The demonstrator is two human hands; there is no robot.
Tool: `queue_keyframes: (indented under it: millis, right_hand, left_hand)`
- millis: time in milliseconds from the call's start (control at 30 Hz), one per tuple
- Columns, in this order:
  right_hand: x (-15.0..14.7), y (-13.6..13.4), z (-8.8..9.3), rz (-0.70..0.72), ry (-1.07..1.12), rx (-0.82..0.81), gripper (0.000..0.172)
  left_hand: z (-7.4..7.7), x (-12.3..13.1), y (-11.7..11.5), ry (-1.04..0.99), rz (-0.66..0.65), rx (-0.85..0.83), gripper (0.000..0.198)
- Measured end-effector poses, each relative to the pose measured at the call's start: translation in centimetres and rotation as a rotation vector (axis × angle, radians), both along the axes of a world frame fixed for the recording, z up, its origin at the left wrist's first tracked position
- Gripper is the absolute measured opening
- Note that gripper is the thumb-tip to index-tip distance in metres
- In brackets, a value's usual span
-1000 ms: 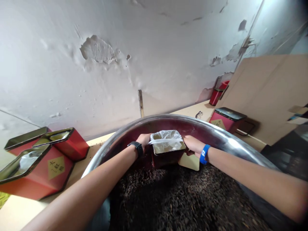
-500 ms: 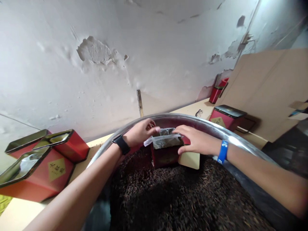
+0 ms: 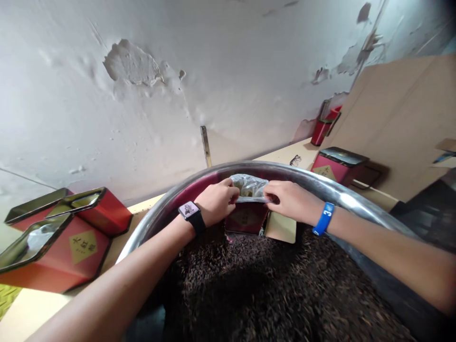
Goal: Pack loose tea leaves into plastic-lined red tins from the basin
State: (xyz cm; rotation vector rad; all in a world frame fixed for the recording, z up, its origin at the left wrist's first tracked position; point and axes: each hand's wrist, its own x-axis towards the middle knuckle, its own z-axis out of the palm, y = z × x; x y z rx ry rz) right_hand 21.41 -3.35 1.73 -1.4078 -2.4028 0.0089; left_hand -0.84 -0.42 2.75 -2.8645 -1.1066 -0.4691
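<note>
A red tin (image 3: 245, 219) stands on dark loose tea leaves (image 3: 256, 280) inside a large round metal basin (image 3: 302, 175). A clear plastic bag (image 3: 249, 183) lines the tin, its mouth spread open above the rim. My left hand (image 3: 218, 202), below a black watch, pinches the bag's left edge. Opposite it, my right hand (image 3: 285, 199), with a blue wristband behind it, pinches the right edge. A cream-coloured flat piece (image 3: 281, 226) leans at the tin's right side, under my right hand.
Several open red tins (image 3: 60, 251) stand on the table at left, one with a plastic bag inside. At right are a closed red tin (image 3: 338, 165), glasses (image 3: 295, 160) and a large cardboard sheet (image 3: 402, 114). A wall with peeling paint rises behind.
My left hand has moved in from above the bag and closed on its left edge. My right fingers have closed on the right edge. The bag's mouth is pulled wider and straighter.
</note>
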Motion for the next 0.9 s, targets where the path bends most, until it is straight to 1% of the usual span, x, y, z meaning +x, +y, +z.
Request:
queue_keyframes:
  millis: [67, 167, 200, 267, 333, 400, 467, 500, 533, 567, 633, 700, 733, 800, 900]
  right_hand:
    - [0.0, -0.3, 0.5, 0.037, 0.011, -0.080, 0.009]
    - [0.2, -0.6, 0.9, 0.067, 0.009, -0.233, 0.015]
    - [0.3, -0.7, 0.9, 0.055, 0.005, -0.269, 0.016]
    - [0.6, -0.7, 0.7, 0.023, -0.022, -0.302, 0.019]
    - [0.8, -0.5, 0.3, 0.008, -0.069, -0.301, 0.022]
    - [0.9, -0.2, 0.0, 0.002, -0.111, -0.295, 0.024]
    - [0.9, 0.1, -0.3, -0.034, -0.102, -0.313, 0.027]
    - [0.9, 0.2, -0.3, -0.072, -0.070, -0.344, 0.029]
    - [0.8, 0.3, -0.4, -0.124, -0.008, -0.404, 0.031]
    - [0.8, 0.4, -0.5, -0.183, 0.087, -0.502, 0.030]
    - [0.8, 0.5, -0.8, -0.279, 0.344, -0.781, 0.024]
    - [0.9, 0.7, -1.0, -0.319, 0.622, -1.046, 0.018]
    - [1.0, 0.8, -1.0, -0.326, 0.734, -1.123, 0.017]
    - [1.3, 1.2, -1.3, -0.342, 0.888, -1.174, 0.018]
    - [1.5, 1.6, -1.9, -0.382, 0.981, -1.178, 0.021]
  left_hand:
    - [0.0, -0.3, 0.4, -0.046, 0.022, -0.068, 0.008]
    - [0.0, -1.1, 1.8, -0.156, 0.037, -0.254, 0.021]
    - [-0.2, -1.4, 2.3, -0.228, 0.066, -0.313, 0.025]
    - [-0.7, -1.7, 3.2, -0.423, 0.194, -0.429, 0.023]
    - [-1.5, -1.7, 3.6, -0.565, 0.361, -0.629, 0.019]
    - [-2.1, -1.6, 3.5, -0.604, 0.472, -0.912, 0.016]
    - [-2.4, -1.5, 3.1, -0.626, 0.490, -1.168, 0.011]
    - [-2.4, -1.6, 2.9, -0.661, 0.477, -1.255, 0.009]
    - [-2.4, -1.6, 2.8, -0.702, 0.461, -1.313, 0.008]
    - [-2.4, -1.8, 2.7, -0.731, 0.440, -1.359, 0.008]
    - [-2.4, -2.1, 2.9, -0.756, 0.401, -1.434, 0.010]
    - [-2.5, -2.5, 3.2, -0.769, 0.379, -1.494, 0.015]
    - [-2.5, -2.6, 3.4, -0.780, 0.377, -1.517, 0.017]
    - [-2.5, -2.9, 3.7, -0.816, 0.399, -1.551, 0.016]
    - [-2.4, -3.1, 3.9, -0.852, 0.452, -1.591, 0.004]
